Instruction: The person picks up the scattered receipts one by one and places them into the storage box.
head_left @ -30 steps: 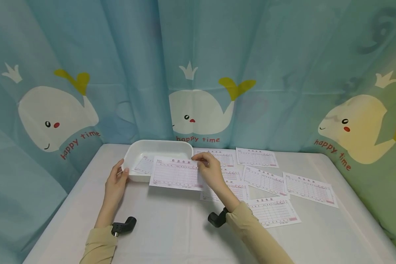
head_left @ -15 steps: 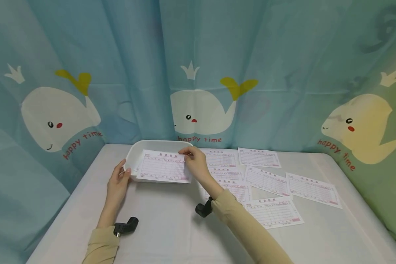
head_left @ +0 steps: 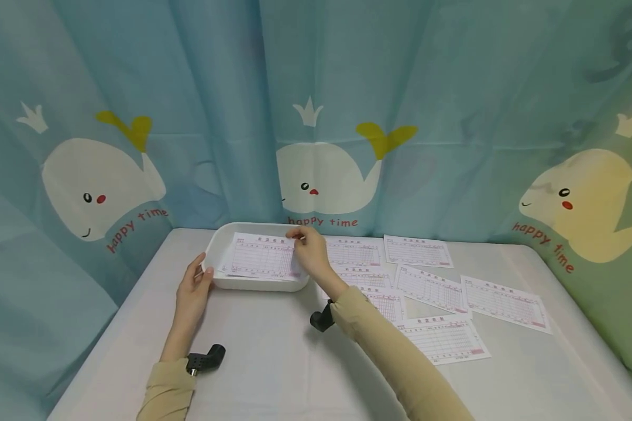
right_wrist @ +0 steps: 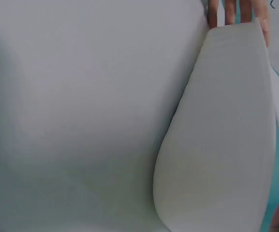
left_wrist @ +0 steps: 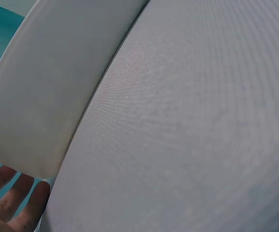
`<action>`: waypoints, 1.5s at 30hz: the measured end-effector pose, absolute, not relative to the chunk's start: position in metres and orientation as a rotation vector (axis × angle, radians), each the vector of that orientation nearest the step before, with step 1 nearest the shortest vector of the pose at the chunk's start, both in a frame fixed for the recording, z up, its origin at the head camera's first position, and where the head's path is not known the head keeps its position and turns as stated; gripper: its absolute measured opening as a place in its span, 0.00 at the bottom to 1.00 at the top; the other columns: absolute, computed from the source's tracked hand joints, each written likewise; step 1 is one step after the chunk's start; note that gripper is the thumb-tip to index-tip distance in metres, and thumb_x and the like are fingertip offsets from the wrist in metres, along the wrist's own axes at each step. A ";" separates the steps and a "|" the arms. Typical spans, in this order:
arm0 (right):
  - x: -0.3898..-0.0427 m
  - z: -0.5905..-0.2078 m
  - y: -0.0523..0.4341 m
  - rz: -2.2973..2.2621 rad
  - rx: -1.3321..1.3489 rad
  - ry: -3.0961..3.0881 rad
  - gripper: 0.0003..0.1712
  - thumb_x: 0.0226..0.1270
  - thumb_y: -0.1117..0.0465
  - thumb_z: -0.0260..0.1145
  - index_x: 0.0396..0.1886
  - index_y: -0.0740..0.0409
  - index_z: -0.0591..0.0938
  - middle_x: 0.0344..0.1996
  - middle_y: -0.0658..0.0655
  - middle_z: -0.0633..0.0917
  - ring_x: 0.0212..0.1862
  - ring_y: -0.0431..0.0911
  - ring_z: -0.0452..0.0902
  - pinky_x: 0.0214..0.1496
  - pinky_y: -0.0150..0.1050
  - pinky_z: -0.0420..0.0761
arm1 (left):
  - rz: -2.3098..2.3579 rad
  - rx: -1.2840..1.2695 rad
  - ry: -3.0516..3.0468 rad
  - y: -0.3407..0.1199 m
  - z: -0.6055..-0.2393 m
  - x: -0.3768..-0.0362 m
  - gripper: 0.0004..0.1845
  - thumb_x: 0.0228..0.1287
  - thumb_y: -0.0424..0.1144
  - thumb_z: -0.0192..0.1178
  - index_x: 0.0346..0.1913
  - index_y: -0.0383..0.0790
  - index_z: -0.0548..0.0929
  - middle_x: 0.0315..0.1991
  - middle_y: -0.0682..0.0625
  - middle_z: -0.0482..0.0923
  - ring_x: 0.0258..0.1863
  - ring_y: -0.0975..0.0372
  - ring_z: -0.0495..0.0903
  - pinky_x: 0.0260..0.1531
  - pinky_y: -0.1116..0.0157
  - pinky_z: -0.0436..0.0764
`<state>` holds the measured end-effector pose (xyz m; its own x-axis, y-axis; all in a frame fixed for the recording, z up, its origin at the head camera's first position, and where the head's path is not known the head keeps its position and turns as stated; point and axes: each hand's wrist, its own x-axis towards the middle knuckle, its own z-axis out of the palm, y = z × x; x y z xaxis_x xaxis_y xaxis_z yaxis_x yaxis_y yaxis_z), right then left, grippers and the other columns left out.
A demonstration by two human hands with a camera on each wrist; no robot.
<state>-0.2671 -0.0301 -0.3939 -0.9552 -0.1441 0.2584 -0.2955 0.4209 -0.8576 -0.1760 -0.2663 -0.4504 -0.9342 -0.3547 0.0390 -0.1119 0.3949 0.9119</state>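
A slip [head_left: 260, 258] over the tray [head_left: 258, 285], held by one corner

The right hand [head_left: 312, 252] pinches the slip near its upper right corner, thumb and fingers together, with the printed face up. The slip lies across the tray's hollow, its lower edge close to the near rim; whether it touches there I cannot tell. More paper shows beneath its left side. The left hand [head_left: 192, 285] grips the tray at its left end, thumb at the rim and fingers round the outer wall.

The slip should prove very light and limp, apt to bend or flutter at its free end, and easy to crease if squeezed hard. A light pinch on a corner or short edge looks best. The tray looks like stiff, smooth plastic, probably light enough to slide when nudged, so the rim is the place to steady it. Other slips [head_left: 505, 303] lie flat on the table [head_left: 274, 356] to the right, where fingertips may need to lift an edge first
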 end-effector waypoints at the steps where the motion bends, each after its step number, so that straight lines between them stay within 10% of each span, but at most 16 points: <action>1: -0.268 -0.394 -0.031 1.559 0.392 -2.531 0.15 0.61 0.76 0.52 0.36 0.62 0.84 0.40 0.61 0.84 0.42 0.50 0.78 0.42 0.34 0.76 | -1.553 0.416 -2.429 -0.267 -0.450 -0.176 0.30 0.75 0.50 0.44 0.75 0.49 0.55 0.73 0.37 0.58 0.68 0.46 0.66 0.57 0.75 0.75; 4: -0.271 -0.395 -0.036 1.520 0.403 -2.562 0.16 0.62 0.76 0.51 0.37 0.61 0.84 0.41 0.60 0.83 0.43 0.49 0.77 0.44 0.36 0.76 | -1.536 0.425 -2.443 -0.268 -0.451 -0.175 0.30 0.75 0.50 0.44 0.75 0.49 0.54 0.73 0.37 0.58 0.68 0.46 0.66 0.62 0.62 0.75; 11: -0.277 -0.396 -0.046 1.438 0.424 -2.617 0.17 0.63 0.76 0.51 0.37 0.60 0.84 0.40 0.58 0.83 0.43 0.47 0.75 0.47 0.37 0.75 | -1.593 0.383 -2.417 -0.268 -0.450 -0.176 0.30 0.75 0.50 0.44 0.76 0.49 0.53 0.73 0.36 0.58 0.69 0.46 0.65 0.38 0.95 0.64; 32: -0.278 -0.399 -0.050 1.224 0.438 -2.711 0.17 0.56 0.77 0.54 0.37 0.60 0.84 0.37 0.57 0.85 0.42 0.48 0.79 0.48 0.39 0.79 | -1.586 0.392 -2.409 -0.264 -0.450 -0.176 0.30 0.75 0.49 0.45 0.75 0.48 0.54 0.72 0.37 0.59 0.68 0.46 0.67 0.38 0.95 0.64; 45: -0.278 -0.390 -0.034 1.304 0.388 -2.761 0.18 0.59 0.76 0.52 0.45 0.63 0.83 0.47 0.61 0.81 0.48 0.53 0.77 0.53 0.47 0.79 | -1.550 0.416 -2.437 -0.265 -0.450 -0.177 0.30 0.75 0.51 0.44 0.75 0.49 0.54 0.73 0.39 0.59 0.68 0.47 0.67 0.57 0.68 0.73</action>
<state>-0.2782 -0.0345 -0.3903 -0.9662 -0.1988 0.1640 -0.2530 0.6095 -0.7514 -0.1771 -0.2652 -0.4504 -0.9350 -0.3529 0.0357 -0.1172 0.4024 0.9080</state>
